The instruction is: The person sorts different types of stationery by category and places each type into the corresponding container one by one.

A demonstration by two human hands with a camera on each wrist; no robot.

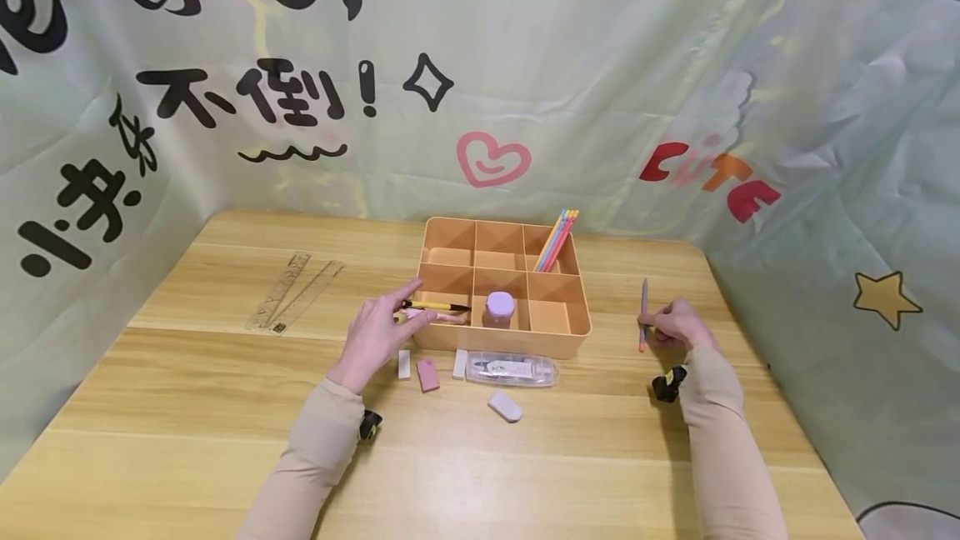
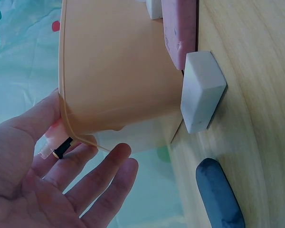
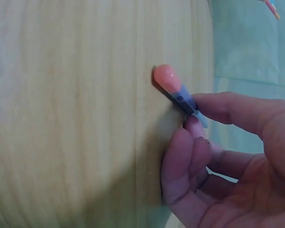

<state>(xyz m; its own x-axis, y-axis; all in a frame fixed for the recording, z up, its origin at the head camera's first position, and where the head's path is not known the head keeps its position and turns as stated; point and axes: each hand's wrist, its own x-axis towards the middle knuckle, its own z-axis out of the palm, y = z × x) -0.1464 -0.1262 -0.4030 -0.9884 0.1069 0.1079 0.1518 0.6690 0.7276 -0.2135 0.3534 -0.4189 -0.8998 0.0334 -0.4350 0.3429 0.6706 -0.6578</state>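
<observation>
My left hand (image 1: 375,336) touches the left front corner of an orange six-compartment organizer (image 1: 502,344); in the left wrist view its fingers (image 2: 102,175) are spread loosely around that corner. Beside it, a yellow-and-black pen (image 1: 437,305) and a pink pen (image 1: 450,318) lean in the front left compartment, their ends sticking out over the rim. My right hand (image 1: 681,325) pinches a slim purple-blue pencil (image 1: 643,315) between thumb and fingers at the table's right side. The pencil's rounded coral end (image 3: 166,77) shows in the right wrist view.
The organizer also holds a purple-capped bottle (image 1: 499,307) and several colored pencils (image 1: 557,242). In front lie white erasers (image 1: 404,365), a pink eraser (image 1: 427,375), a pale rounded eraser (image 1: 505,407) and a clear oblong case (image 1: 513,369). Two transparent rulers (image 1: 285,290) lie left.
</observation>
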